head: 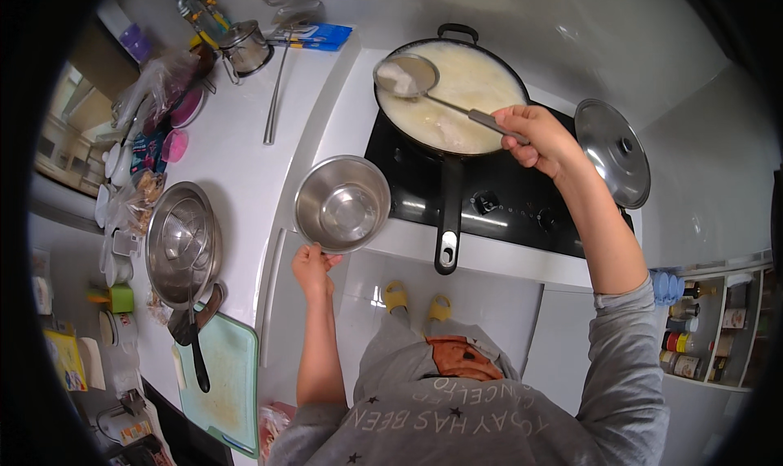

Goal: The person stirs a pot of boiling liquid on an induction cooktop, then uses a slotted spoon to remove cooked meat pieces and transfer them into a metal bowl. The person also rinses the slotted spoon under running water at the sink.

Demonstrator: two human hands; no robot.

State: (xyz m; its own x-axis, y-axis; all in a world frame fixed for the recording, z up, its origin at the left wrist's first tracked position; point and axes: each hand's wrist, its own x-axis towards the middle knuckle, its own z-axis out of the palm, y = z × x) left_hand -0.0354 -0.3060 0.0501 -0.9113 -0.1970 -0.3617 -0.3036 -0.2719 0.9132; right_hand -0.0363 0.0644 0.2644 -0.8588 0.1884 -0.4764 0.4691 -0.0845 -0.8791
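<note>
My right hand [535, 138] grips the handle of a fine-mesh skimmer [422, 77], its round head over the left side of a wok. Pale foam or scum lies in the mesh. The black wok [449, 160] stands on the hob and holds a cloudy, yellowish-white liquid [483, 86]; a pale lump shows near its front. My left hand [315, 270] pinches the near rim of a stainless steel bowl [342, 206], which is tilted and has a little clear liquid or shine at its bottom. The bowl is left of the wok's long handle [449, 221].
A metal lid [613, 154] leans at the hob's [508, 209] right. On the left counter are a metal bowl with a strainer [183, 239], a green cutting board [223, 380], a cleaver [211, 304], a long-handled metal utensil [278, 92] and a small lidded pot [244, 47].
</note>
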